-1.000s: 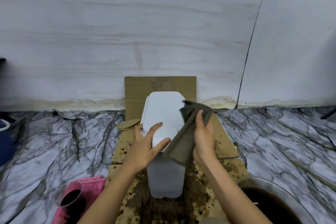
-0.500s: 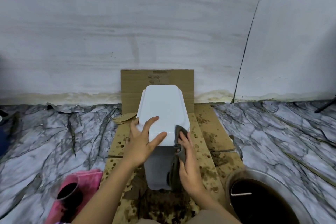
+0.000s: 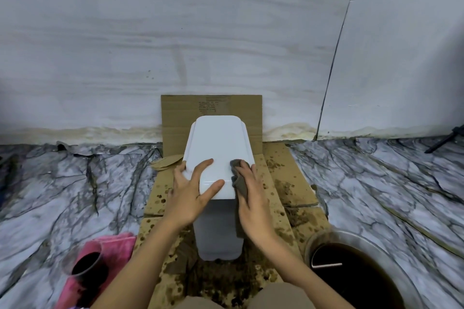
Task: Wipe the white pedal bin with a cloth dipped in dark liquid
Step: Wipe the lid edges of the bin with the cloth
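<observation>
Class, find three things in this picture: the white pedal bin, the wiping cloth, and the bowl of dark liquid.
white pedal bin [image 3: 218, 143]: head view, middle of its lid.
cloth [image 3: 241, 187]: head view, fold beside the right fingers.
bowl of dark liquid [image 3: 390, 248]: head view, metal rim at far right.

We count one white plastic pedal bin [image 3: 218, 143], one grey-brown cloth [image 3: 240, 183], and two bare hands: the left hand [image 3: 192, 193] and the right hand [image 3: 253, 198]. We also count one flattened, stained brown cardboard sheet [image 3: 281, 178], one round metal basin of dark liquid [image 3: 351, 271], one clear cup of dark liquid [image 3: 84, 264] and one pink cloth [image 3: 118, 246].
</observation>
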Action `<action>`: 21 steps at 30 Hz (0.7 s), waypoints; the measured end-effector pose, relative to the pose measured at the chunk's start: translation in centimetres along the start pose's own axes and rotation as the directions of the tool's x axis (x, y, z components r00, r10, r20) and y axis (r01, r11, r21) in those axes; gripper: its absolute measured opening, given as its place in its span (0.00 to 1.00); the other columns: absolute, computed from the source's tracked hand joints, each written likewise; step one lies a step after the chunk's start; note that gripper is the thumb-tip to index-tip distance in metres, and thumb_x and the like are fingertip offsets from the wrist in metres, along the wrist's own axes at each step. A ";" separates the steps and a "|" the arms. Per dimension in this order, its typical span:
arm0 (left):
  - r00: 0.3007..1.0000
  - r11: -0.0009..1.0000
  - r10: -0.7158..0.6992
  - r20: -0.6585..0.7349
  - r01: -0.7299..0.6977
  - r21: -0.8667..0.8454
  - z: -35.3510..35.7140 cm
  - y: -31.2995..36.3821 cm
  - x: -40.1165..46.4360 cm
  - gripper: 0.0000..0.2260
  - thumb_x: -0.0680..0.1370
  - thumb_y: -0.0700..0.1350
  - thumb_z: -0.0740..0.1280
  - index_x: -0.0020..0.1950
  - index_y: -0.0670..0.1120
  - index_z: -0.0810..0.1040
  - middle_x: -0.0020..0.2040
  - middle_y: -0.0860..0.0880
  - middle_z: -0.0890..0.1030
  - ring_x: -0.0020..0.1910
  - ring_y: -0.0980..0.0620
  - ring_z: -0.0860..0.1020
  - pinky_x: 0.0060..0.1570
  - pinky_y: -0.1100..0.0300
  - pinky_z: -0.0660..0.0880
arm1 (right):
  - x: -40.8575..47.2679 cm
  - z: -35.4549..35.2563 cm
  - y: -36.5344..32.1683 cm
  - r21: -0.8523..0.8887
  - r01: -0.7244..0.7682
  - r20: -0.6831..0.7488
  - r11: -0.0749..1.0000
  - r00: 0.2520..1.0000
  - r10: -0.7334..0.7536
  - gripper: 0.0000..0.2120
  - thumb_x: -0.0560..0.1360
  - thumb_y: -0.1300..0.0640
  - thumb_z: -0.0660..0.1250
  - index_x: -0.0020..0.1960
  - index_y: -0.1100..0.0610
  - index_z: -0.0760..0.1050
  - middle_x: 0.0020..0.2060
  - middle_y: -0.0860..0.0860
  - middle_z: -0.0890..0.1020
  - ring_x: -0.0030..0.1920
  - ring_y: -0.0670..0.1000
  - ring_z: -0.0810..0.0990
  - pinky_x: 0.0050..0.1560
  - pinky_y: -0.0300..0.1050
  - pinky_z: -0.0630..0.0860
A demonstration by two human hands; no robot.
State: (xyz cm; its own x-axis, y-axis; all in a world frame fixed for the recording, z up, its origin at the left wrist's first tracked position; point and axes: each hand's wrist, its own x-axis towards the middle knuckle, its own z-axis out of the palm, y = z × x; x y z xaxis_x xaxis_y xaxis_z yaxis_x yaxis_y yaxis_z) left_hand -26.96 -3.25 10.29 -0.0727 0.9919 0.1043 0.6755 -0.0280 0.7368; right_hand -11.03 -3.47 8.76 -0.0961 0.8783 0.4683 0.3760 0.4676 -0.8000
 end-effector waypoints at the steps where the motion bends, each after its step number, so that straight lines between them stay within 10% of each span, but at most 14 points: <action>1: 1.000 1.000 -0.007 0.017 0.007 -0.003 -0.3 0.1 0.0 0.26 0.68 0.71 0.54 0.66 0.71 0.60 0.69 0.51 0.52 0.72 0.44 0.57 0.70 0.41 0.61 | 0.3 0.2 -0.4 0.001 -0.049 0.022 0.999 0.999 0.049 0.23 0.79 0.66 0.58 0.67 0.44 0.63 0.72 0.42 0.62 0.76 0.44 0.49 0.77 0.50 0.51; 8: 0.999 0.987 -0.044 -0.025 0.039 -0.155 -2.5 2.9 -0.8 0.40 0.66 0.77 0.42 0.72 0.61 0.63 0.74 0.49 0.57 0.76 0.50 0.51 0.74 0.43 0.52 | 2.6 0.4 -4.3 0.107 -0.172 0.060 0.979 0.984 0.166 0.21 0.81 0.58 0.56 0.73 0.52 0.61 0.71 0.42 0.64 0.76 0.46 0.55 0.75 0.47 0.54; 12: 0.999 0.952 0.005 -0.048 -0.020 -0.305 -2.8 5.8 -2.2 0.13 0.77 0.64 0.52 0.53 0.66 0.73 0.66 0.56 0.71 0.69 0.58 0.65 0.71 0.57 0.62 | 4.0 1.1 -5.8 0.063 -0.196 0.179 0.979 0.967 0.182 0.20 0.82 0.56 0.55 0.73 0.52 0.62 0.72 0.49 0.67 0.75 0.50 0.58 0.73 0.50 0.59; 15: 0.999 0.857 -0.013 0.047 0.036 -0.515 -3.2 6.3 -2.1 0.12 0.77 0.61 0.55 0.54 0.61 0.75 0.47 0.68 0.77 0.49 0.72 0.74 0.47 0.77 0.69 | 4.6 1.1 -6.0 0.134 -0.288 0.329 0.948 0.915 0.231 0.23 0.82 0.55 0.55 0.76 0.51 0.58 0.75 0.48 0.60 0.77 0.48 0.50 0.76 0.52 0.53; 21: 0.986 0.600 -0.161 0.038 0.128 -0.790 -3.1 5.6 -1.8 0.10 0.80 0.50 0.63 0.58 0.50 0.79 0.50 0.52 0.84 0.51 0.57 0.81 0.45 0.66 0.76 | 4.4 1.0 -6.4 0.325 -0.428 0.565 0.844 0.803 0.190 0.34 0.68 0.54 0.60 0.73 0.43 0.60 0.64 0.38 0.71 0.62 0.36 0.71 0.60 0.35 0.71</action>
State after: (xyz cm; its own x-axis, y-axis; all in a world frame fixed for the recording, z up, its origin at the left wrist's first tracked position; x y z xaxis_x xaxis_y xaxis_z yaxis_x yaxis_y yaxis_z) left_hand -25.38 -5.55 16.30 -0.1528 0.9874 -0.0413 -0.1837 0.0127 0.9829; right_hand -14.75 -2.52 15.56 -0.5266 0.8501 0.0121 0.0591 0.0509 -0.9970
